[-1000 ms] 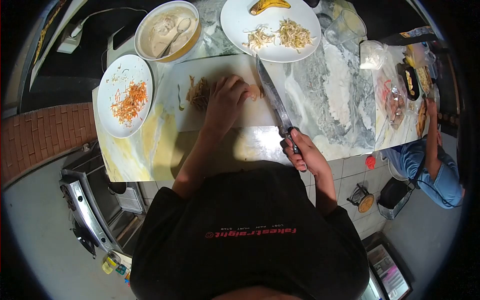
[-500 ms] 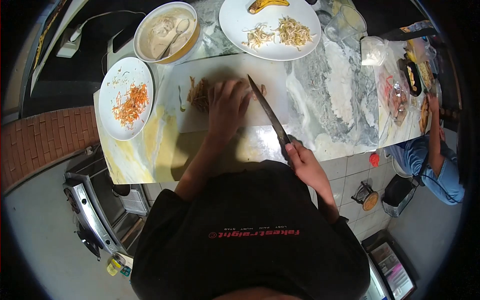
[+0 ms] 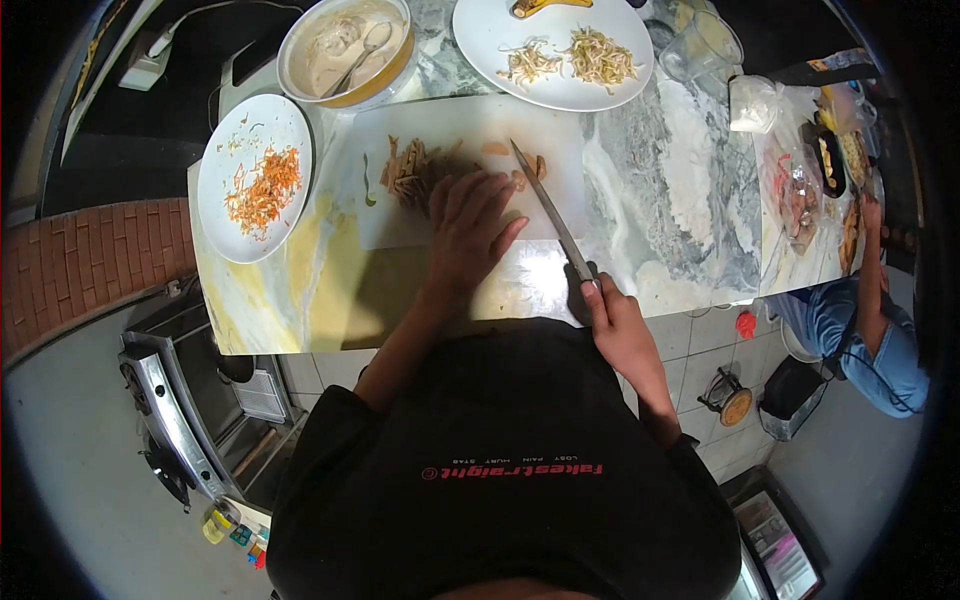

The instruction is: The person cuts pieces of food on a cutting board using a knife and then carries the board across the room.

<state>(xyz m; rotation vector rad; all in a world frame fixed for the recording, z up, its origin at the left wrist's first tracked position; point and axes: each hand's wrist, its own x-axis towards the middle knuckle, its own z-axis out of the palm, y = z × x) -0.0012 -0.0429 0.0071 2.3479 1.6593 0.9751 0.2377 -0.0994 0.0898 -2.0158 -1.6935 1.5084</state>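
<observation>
My right hand (image 3: 622,325) is closed round the handle of a long knife (image 3: 552,215), its blade slanting over the right part of a white cutting board (image 3: 400,232). My left hand (image 3: 468,225) lies over the near middle of the board, thumb apart and fingers stretched toward a pile of brown cut strips (image 3: 408,172). Its fingertips are right at the pile's near right side and hide part of it. Small orange-brown pieces (image 3: 518,180) lie beside the blade. Left of the pile is a thin green strip (image 3: 367,180).
A plate with shredded orange bits (image 3: 215,200) stands on the left. Behind the board are a bowl of pale batter with a spoon (image 3: 400,50) and a plate with bean sprouts (image 3: 490,25). A clear glass (image 3: 700,50) and plastic bags (image 3: 790,150) stand right, near another person's arm (image 3: 872,270).
My left hand has drawn back toward me and slightly right, its thumb spreading, so more of the strip pile shows. The knife stays over the board's right side. The view has shifted slightly.
</observation>
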